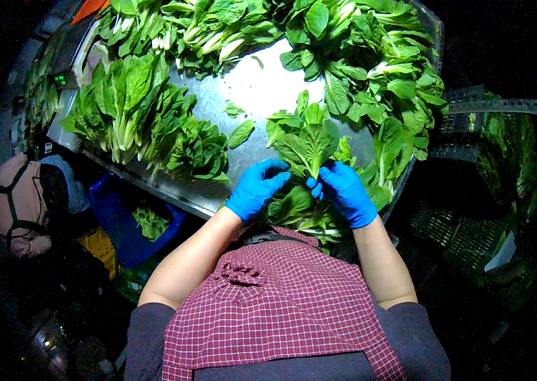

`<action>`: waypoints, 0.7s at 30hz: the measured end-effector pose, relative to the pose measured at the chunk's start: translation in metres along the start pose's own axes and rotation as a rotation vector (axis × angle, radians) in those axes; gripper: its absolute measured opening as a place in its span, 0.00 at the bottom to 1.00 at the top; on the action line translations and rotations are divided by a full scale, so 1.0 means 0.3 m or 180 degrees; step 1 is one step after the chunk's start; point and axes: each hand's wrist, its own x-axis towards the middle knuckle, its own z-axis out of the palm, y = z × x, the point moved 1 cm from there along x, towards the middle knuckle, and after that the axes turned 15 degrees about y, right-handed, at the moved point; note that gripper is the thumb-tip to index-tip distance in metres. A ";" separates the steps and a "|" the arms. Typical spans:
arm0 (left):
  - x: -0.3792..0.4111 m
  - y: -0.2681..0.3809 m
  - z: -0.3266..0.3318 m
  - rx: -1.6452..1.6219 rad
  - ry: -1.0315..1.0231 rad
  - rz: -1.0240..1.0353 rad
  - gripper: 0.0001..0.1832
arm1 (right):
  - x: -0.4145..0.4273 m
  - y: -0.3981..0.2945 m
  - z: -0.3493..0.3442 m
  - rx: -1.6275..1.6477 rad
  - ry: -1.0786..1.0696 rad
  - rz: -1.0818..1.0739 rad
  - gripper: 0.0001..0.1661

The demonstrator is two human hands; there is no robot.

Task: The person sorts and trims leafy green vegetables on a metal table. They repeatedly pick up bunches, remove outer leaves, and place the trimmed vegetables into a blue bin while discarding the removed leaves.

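My right hand, in a blue glove, grips the pale stem end of a small leafy green plant. Its leaves fan out away from me, over the metal table. To its left is my gloved left hand, fingers curved and thumb apart, with nothing visible between them. Its fingertips are close to the plant's outer leaves; whether they touch cannot be told. Below and between both hands, more leafy greens lie against the apron front. A loose leaf rests on the metal beyond my left hand.
Bunched greens line the table's left side. Larger heaps cover the far side and right side. A small green-lit display stands at left. Below the table edge are a blue bag, a yellow crate and dark crates.
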 end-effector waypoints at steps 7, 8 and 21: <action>-0.024 0.055 0.019 -0.1420 -0.0098 -0.0720 0.17 | 0.004 0.051 0.023 -0.0282 -0.0349 0.0360 0.17; -0.023 0.050 0.017 -0.1411 -0.0058 -0.0631 0.16 | -0.002 0.046 0.036 -0.0186 -0.0379 0.0358 0.16; -0.014 -0.022 -0.042 0.0477 0.0237 0.0471 0.28 | 0.238 -0.127 -0.023 -0.2007 0.0933 -0.1780 0.21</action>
